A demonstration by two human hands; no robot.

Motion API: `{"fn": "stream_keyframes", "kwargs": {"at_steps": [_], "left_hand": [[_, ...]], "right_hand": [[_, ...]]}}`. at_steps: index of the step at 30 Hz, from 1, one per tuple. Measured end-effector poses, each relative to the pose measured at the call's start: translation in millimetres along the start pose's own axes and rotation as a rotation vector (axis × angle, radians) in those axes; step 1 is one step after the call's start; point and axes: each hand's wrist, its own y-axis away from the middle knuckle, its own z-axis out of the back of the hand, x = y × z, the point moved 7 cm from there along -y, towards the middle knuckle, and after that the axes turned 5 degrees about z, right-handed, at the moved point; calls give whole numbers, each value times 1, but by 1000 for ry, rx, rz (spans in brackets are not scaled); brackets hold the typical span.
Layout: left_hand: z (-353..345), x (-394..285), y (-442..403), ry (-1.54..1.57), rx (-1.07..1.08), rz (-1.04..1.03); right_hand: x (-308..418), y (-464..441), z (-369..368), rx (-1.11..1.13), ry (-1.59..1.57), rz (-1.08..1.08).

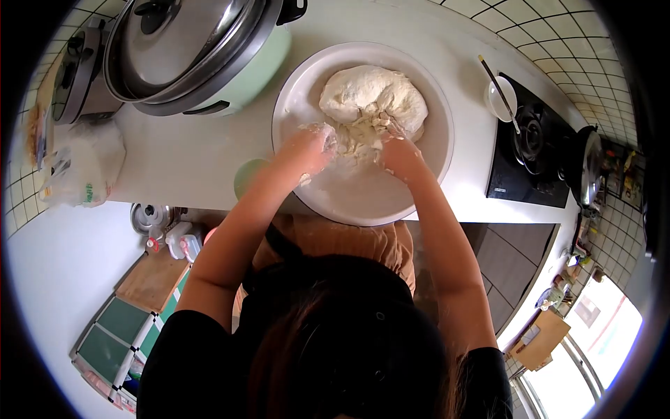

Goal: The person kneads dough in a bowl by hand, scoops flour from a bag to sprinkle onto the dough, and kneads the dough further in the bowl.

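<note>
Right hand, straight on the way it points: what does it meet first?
Most likely the big dough mass in the basin; the right hand already seems at its near edge, though depth is unclear.

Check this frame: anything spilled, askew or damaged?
Nothing looks clearly spilled or damaged; the dough sits inside the basin. Slightly odd: a stick lies slantwise across the white bowl at the edge of the cooktop, both ends jutting past the rim.
</note>
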Motion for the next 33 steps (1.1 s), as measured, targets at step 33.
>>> {"fn": "stream_keyframes", "kwargs": {"at_steps": [33], "left_hand": [[11, -32, -79, -116, -441, -230]], "right_hand": [[-21, -55, 94, -791, 42, 43]]}}
